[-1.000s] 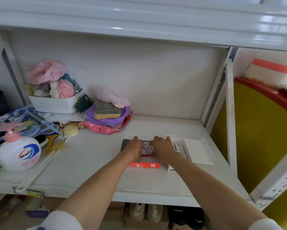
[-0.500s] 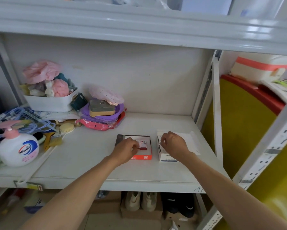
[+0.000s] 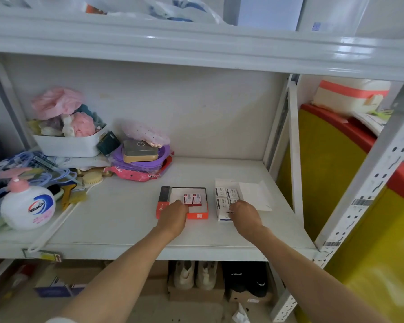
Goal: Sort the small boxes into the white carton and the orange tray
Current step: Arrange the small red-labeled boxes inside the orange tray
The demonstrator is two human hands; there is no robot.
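The orange tray (image 3: 199, 215) lies on the white shelf (image 3: 117, 213) with two small red-and-white boxes (image 3: 192, 199) side by side inside it. My left hand (image 3: 173, 217) rests on the tray's front left part, fingers curled; whether it grips anything is hidden. To the right stands the white carton (image 3: 222, 215), its flap (image 3: 254, 197) folded open to the right, with several small white boxes (image 3: 226, 194) packed in it. My right hand (image 3: 244, 214) is over the carton's front edge, its fingertips on the nearest white box.
A hand-soap pump bottle (image 3: 27, 206), brushes (image 3: 73, 197), hangers (image 3: 28, 166), a white bin of soft items (image 3: 68, 143) and purple and pink items (image 3: 140, 159) crowd the shelf's left. A shelf post (image 3: 292, 145) and a yellow-and-red bin (image 3: 331, 164) stand right. Shoes (image 3: 196, 273) sit below.
My hands moved apart: the left from the tray's middle to its front left, the right over to the white carton. The two red boxes now lie uncovered in the tray.
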